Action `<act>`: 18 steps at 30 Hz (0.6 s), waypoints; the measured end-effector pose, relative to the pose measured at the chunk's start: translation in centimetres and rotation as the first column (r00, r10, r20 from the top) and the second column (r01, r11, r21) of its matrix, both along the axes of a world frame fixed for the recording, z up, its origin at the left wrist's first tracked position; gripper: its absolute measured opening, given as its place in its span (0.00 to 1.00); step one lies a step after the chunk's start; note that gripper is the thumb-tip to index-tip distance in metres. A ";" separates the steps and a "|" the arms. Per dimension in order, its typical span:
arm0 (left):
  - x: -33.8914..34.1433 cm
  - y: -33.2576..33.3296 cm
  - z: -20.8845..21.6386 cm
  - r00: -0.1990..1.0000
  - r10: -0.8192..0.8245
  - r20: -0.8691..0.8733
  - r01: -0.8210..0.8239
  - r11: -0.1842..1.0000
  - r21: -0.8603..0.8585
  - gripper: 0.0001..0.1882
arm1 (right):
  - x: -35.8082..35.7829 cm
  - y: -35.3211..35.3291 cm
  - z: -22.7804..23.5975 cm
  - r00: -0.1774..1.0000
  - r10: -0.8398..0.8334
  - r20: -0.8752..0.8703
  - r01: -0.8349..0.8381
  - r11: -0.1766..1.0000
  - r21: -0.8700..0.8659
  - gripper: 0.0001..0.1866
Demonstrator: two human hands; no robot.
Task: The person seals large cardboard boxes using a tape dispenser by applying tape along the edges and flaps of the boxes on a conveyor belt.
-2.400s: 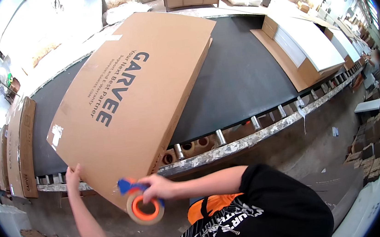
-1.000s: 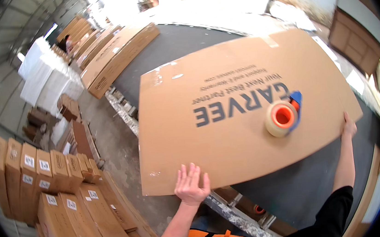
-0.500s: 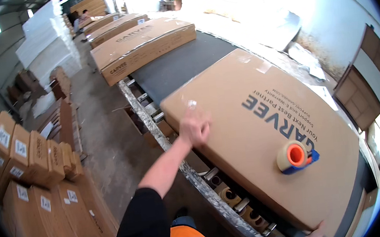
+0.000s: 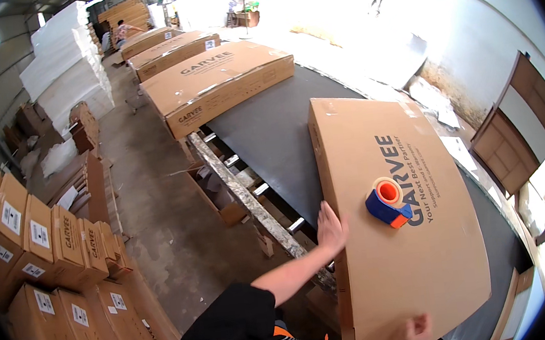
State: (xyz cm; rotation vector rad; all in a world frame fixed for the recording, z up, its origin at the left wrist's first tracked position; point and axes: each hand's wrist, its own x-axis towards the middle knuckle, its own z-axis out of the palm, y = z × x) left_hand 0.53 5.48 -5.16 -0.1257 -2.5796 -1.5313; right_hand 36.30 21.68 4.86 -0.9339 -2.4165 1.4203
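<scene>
A large flat cardboard box (image 4: 389, 270) with dark printing lies on the dark conveyor belt (image 4: 268, 124), its long side toward me. My left hand (image 4: 332, 228) is open, its fingers stretched out and its palm against the box's left side. Over the near end of the box is my right hand (image 4: 417, 334); its fingers look bent and are partly hidden, and nothing shows in them. On top of the box, apart from both hands, rests a blue and orange tape dispenser (image 4: 389, 202) holding a roll of tape.
Several closed boxes (image 4: 223, 75) stand in a row farther along the belt. A worn metal rail (image 4: 249, 202) with rollers runs along the belt's left side. Stacked cartons (image 4: 41, 247) fill the left, and white foam sheets (image 4: 69, 65) rise behind. Another person (image 4: 125, 30) is far back.
The box has turned clockwise, its long side now more in line with my view, and the dispenser moved with it. My left hand went from its top to its left side.
</scene>
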 end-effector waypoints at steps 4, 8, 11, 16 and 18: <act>13.7 -0.6 1.6 0.920 -0.186 -0.344 0.110 0.967 -0.229 0.50 | -0.7 14.2 -6.6 0.901 -0.401 0.164 0.190 0.707 0.681 0.47; 21.6 0.6 5.8 0.759 -0.520 -0.393 0.419 0.851 -0.316 0.49 | -3.5 25.1 -9.2 0.859 -0.511 0.045 0.239 0.476 0.846 0.44; 22.6 3.2 6.0 0.735 -0.670 -0.108 0.525 0.662 -0.535 0.48 | -5.6 33.6 -9.5 0.853 -0.466 0.235 0.175 0.679 0.713 0.45; 21.7 2.5 7.2 0.748 -0.664 -0.024 0.479 0.564 -0.672 0.46 | -10.0 39.1 -8.3 0.885 -0.387 0.260 0.040 0.620 0.784 0.36; 21.4 2.4 6.8 0.755 -0.651 -0.074 0.443 0.590 -0.675 0.47 | -11.2 41.4 -7.7 0.889 -0.360 0.282 0.081 0.730 0.678 0.34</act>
